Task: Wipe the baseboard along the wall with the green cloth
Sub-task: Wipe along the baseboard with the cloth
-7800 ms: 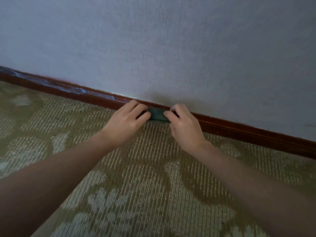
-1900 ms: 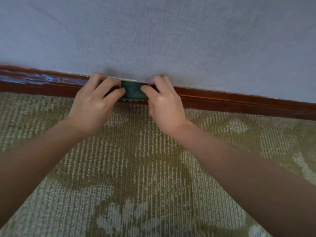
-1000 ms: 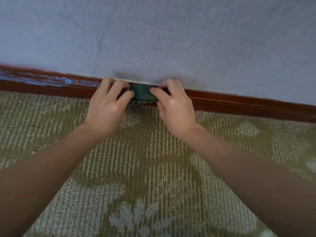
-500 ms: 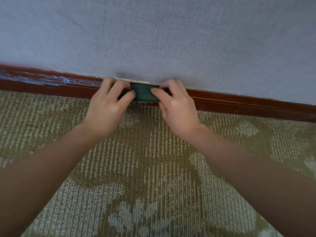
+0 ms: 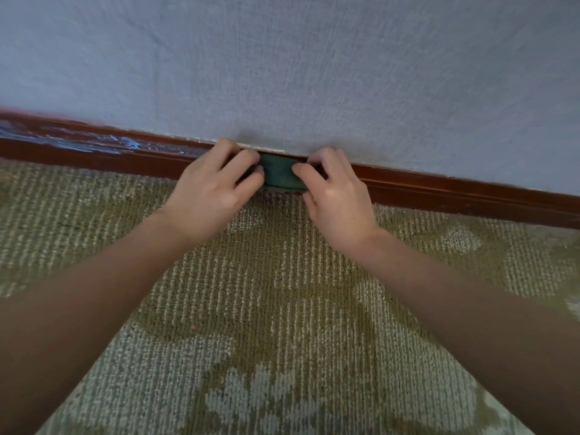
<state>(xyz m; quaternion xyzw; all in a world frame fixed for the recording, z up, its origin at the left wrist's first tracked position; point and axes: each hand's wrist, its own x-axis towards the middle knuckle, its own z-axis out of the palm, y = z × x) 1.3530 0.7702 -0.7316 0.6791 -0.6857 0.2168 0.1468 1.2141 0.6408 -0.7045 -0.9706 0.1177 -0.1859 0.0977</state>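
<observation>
A folded green cloth [image 5: 280, 173] is pressed against the dark red-brown baseboard [image 5: 455, 196] where the pale wall meets the carpet. My left hand [image 5: 213, 196] grips the cloth's left end with curled fingers. My right hand [image 5: 335, 199] grips its right end the same way. Only the cloth's middle shows between the two hands; its ends are hidden under my fingers. The baseboard to the left [image 5: 94, 146] shines with wet, bluish streaks.
A grey-blue textured wall [image 5: 298, 64] fills the upper half. A green-beige patterned carpet [image 5: 282, 309] covers the floor below the baseboard. My two forearms cross the carpet from the bottom corners.
Both hands and the cloth have slid to the right along the baseboard, leaving a longer wet streak on the left. The grip on the cloth is unchanged.
</observation>
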